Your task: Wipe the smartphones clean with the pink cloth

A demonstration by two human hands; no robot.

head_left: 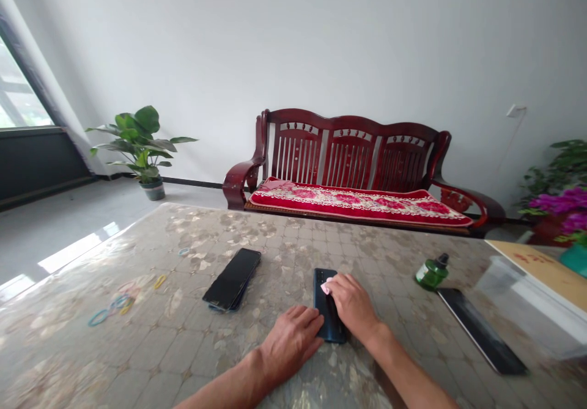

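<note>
A dark blue smartphone (333, 334) lies on the patterned tablecloth with its back and camera facing up. My left hand (293, 340) grips its lower left edge, fingers close together, steadying it against the table. In my right hand (353, 302) is a small pink cloth (326, 286), pinched in the fingertips and pressed on the phone's back near the camera. Part of the phone is hidden under the right fingers. To the left, a black phone (233, 277) rests screen up on top of another dark blue phone (239, 299).
Coloured rubber bands (120, 304) lie at the left. At the right are a green bottle (431, 272) with a black cap, a dark flat slab (481, 331) and a clear plastic box (523, 311) under a tan board (545, 271). Beyond the table stands a wooden bench (348, 152).
</note>
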